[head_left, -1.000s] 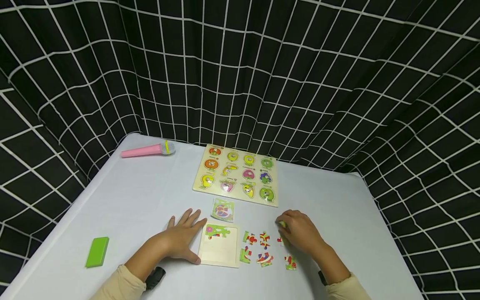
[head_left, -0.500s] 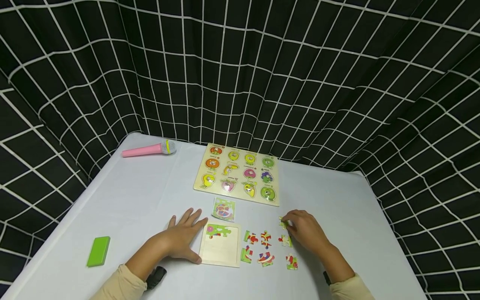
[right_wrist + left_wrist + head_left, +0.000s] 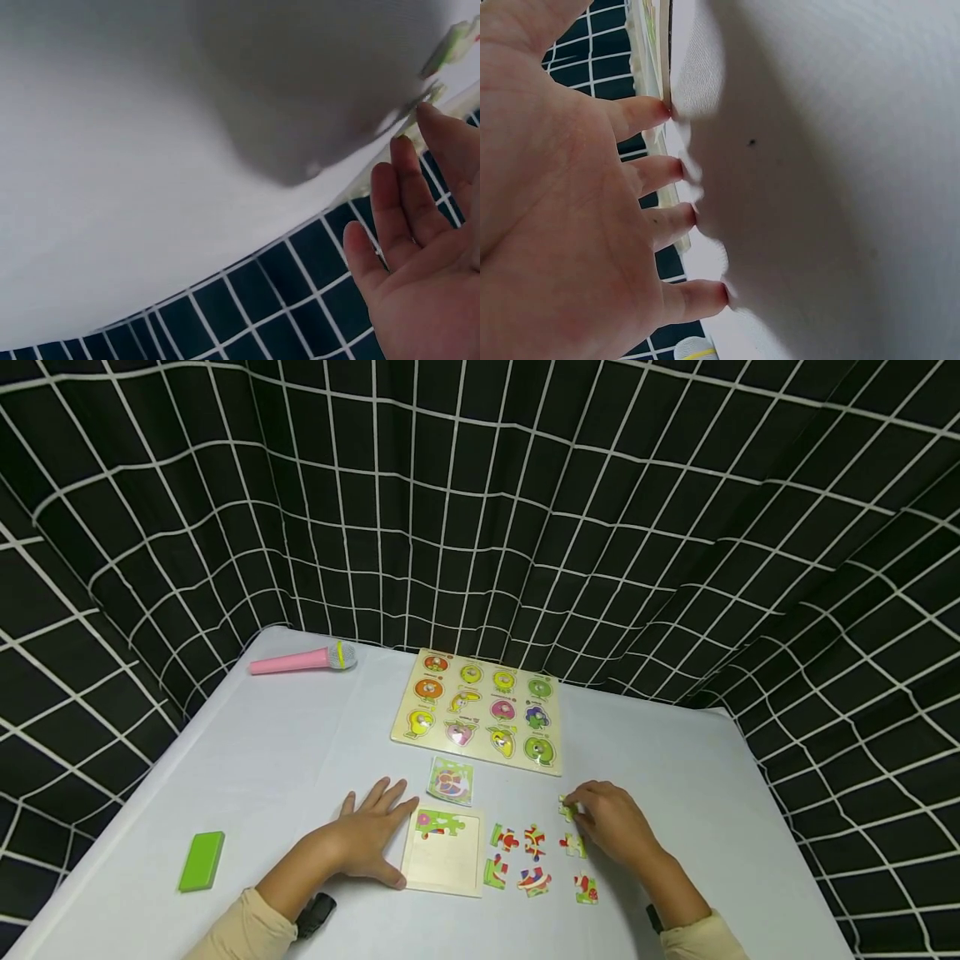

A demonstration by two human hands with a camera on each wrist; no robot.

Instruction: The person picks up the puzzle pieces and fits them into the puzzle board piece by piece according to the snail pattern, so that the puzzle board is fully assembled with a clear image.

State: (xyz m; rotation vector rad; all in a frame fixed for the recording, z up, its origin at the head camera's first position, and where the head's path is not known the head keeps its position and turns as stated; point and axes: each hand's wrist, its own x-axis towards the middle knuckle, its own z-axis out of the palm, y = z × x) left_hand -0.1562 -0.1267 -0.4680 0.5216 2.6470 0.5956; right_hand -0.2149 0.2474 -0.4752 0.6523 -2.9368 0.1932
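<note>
My left hand (image 3: 369, 842) lies with fingers spread at the left side of a shallow wooden puzzle tray (image 3: 450, 883). Its thumb and index finger touch the tray's edge; in the left wrist view the fingertips (image 3: 711, 298) rest on the cloth. Joined puzzle pieces (image 3: 441, 822) fill the tray's top left part. At the right, my right hand (image 3: 617, 823) pinches a green puzzle piece (image 3: 565, 810) at the table surface, its far side partly hidden by the fingers. Close by lie a green-and-white piece (image 3: 573, 845) and a piece with a red spotted shape (image 3: 587, 889).
Several loose pieces lie right of the tray, among them a striped one (image 3: 534, 881). Above the tray is a small picture card (image 3: 451, 781), with a fruit peg board (image 3: 480, 710) behind it. A pink toy microphone (image 3: 300, 661) and a green block (image 3: 201, 862) lie left.
My right hand has brought the green piece down to the table above the green-and-white piece, uncovering that one. The left hand keeps its place on the tray. The head view has shifted slightly.
</note>
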